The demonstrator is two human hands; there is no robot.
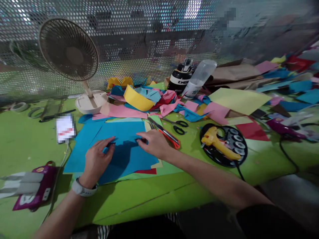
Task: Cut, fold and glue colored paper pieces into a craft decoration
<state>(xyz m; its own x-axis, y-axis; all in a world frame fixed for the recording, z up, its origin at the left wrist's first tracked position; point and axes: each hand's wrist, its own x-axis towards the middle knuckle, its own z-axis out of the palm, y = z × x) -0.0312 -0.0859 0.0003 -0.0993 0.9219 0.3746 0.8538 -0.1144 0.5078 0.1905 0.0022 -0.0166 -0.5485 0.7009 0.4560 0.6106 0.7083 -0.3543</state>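
Note:
Several blue paper sheets (pixel 82 159) lie stacked on the green table. Over them, my left hand (pixel 98 157), with a pale watch at its wrist, has thumb and forefinger pinched at a dark blue paper edge. Facing it, my right hand (pixel 154 142) pinches blue paper in the same way. The paper between the fingertips blends with the sheets beneath, so its outline is hard to make out. A shadow falls on the blue sheet between my hands. An orange utility knife (pixel 171 137) lies just beyond my right hand, next to black-handled scissors (pixel 180 127).
A yellow glue gun (pixel 219 142) rests on a round black tray (pixel 204 154). Behind stand a fan (pixel 91 101), a black bottle (pixel 178 79) and a clear bottle (pixel 200 78) among coloured paper scraps (pixel 169 99). A phone (pixel 65 127) and purple packet (pixel 41 186) lie left.

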